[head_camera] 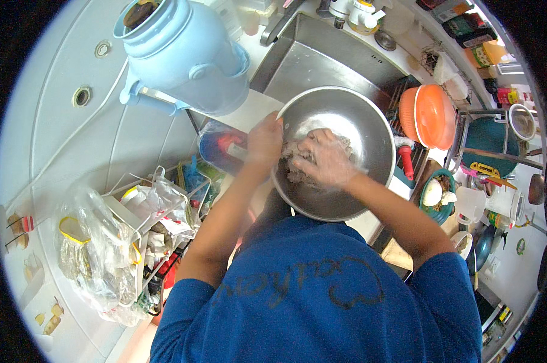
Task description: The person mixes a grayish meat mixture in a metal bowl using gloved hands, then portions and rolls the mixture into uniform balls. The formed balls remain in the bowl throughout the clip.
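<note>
A large stainless steel mixing bowl (373, 131) stands before me, beside the sink. My left hand (265, 140) grips its left rim, with the thumb near the edge. Inside the bowl lies a lumpy greyish-brown mass (296, 174), perhaps dough or mince; the picture does not settle which. The fingers of my right hand (323, 156) are curled into this mass and blurred by motion. Part of the mass is hidden beneath that hand.
A pale blue water dispenser (187, 59) stands at the upper left. Behind the bowl is a steel sink (328, 59). Orange plastic baskets (427, 117) and a green bowl with eggs (439, 197) are on the right. Plastic bags (101, 254) hang from a rack at the left.
</note>
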{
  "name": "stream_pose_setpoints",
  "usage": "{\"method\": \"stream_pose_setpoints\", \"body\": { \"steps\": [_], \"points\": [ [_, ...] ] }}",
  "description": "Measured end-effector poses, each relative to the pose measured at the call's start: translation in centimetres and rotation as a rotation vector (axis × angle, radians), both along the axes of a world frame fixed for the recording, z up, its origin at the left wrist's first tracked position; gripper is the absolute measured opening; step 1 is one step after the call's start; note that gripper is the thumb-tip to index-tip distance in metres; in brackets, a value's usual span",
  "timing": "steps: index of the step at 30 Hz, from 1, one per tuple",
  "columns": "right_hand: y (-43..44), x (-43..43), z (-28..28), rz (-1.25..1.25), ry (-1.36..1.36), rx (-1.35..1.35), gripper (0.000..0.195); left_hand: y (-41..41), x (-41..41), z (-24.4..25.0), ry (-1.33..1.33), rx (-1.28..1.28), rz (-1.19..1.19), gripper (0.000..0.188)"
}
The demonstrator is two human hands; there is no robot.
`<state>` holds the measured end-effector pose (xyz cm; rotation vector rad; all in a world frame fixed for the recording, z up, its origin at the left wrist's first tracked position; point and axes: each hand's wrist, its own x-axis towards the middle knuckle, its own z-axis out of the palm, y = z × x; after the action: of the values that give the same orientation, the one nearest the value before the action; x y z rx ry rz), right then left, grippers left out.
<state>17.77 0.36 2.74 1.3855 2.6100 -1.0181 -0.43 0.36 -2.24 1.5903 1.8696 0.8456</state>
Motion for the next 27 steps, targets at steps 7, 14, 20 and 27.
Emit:
{"method": "stream_pose_setpoints", "body": {
  "steps": [7, 14, 20, 27],
  "points": [
    [-5.4, 1.7, -3.3, 0.151, -0.148, 0.458, 0.04, -0.4, 0.3, 2.1, -0.072, -0.06, 0.003, 0.029],
    [0.0, -1.6, -4.6, 0.132, -0.324, 0.289, 0.037, -0.3, -0.5, 0.6, -0.005, 0.0, -0.082, 0.028],
    [4.6, -0.2, -1.9, -0.089, 0.028, -0.262, 0.042, 1.3, -1.4, -0.4, -0.07, -0.048, -0.194, 0.032],
    [9.0, 1.0, -6.2, -0.635, 0.343, -0.675, 0.045, 3.6, -1.1, 0.0, 0.134, -0.015, -0.369, 0.03]
  ]
}}
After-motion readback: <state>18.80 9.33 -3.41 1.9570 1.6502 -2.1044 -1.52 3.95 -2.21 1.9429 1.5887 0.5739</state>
